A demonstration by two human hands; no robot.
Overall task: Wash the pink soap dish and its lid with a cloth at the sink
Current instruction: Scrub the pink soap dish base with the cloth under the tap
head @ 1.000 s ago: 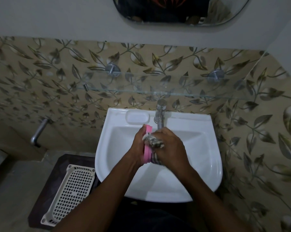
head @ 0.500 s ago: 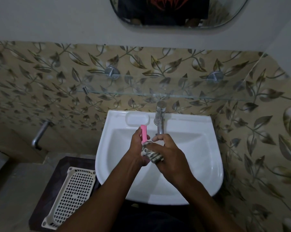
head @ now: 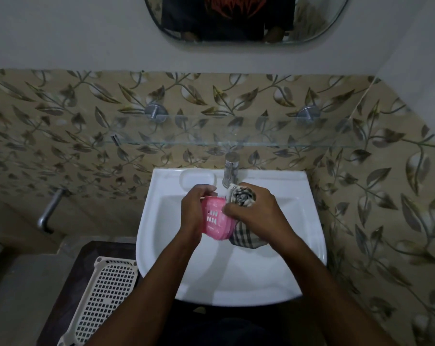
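Over the white sink [head: 308, 221], my left hand [head: 194, 211] grips a pink slotted soap dish [head: 215, 218], its slotted face turned up towards me. My right hand [head: 256, 211] is closed on a checked grey-and-white cloth [head: 241, 196], bunched above the fist and hanging below it at the dish's right edge. The cloth touches the dish. I cannot tell whether this pink piece is the dish or its lid; no second pink piece shows.
A chrome tap [head: 230, 168] stands at the sink's back, just behind my hands. A glass shelf [head: 236, 143] runs along the tiled wall above it. A white perforated basket [head: 104, 295] lies on a dark surface at lower left. A metal pipe [head: 49, 211] juts from the left wall.
The pink dish was held on edge; now it is turned so its slotted face shows. My right hand with the cloth has shifted from its side to its upper right edge.
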